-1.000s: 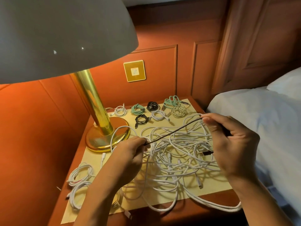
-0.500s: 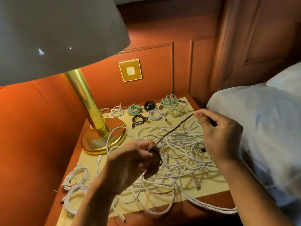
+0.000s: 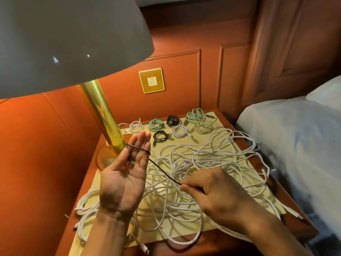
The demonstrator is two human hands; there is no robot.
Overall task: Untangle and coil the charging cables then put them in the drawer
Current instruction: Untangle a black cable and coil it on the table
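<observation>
A thin black cable [image 3: 160,169] runs from my left hand [image 3: 125,174] to my right hand [image 3: 212,191]. My left hand is held palm up with straight fingers, and the cable loops once around those fingers, its plug lying on the palm. My right hand pinches the cable lower down, above a big tangle of white cables [image 3: 203,163] on a yellow mat [image 3: 221,119]. Several coiled cables lie in rows at the back: white [image 3: 136,126], mint green [image 3: 156,124], black [image 3: 173,120] and a second black [image 3: 160,136]. No drawer is in view.
A brass lamp [image 3: 105,117] with a wide grey shade [image 3: 64,39] stands at the nightstand's left and hides the upper left. A bed with white sheets [image 3: 295,145] borders the right. A gold wall switch [image 3: 151,83] sits on the orange panelled wall behind.
My left hand has opened and turned palm up, with the black cable now wrapped around its fingers. My right hand has dropped from the upper right to low over the white tangle.
</observation>
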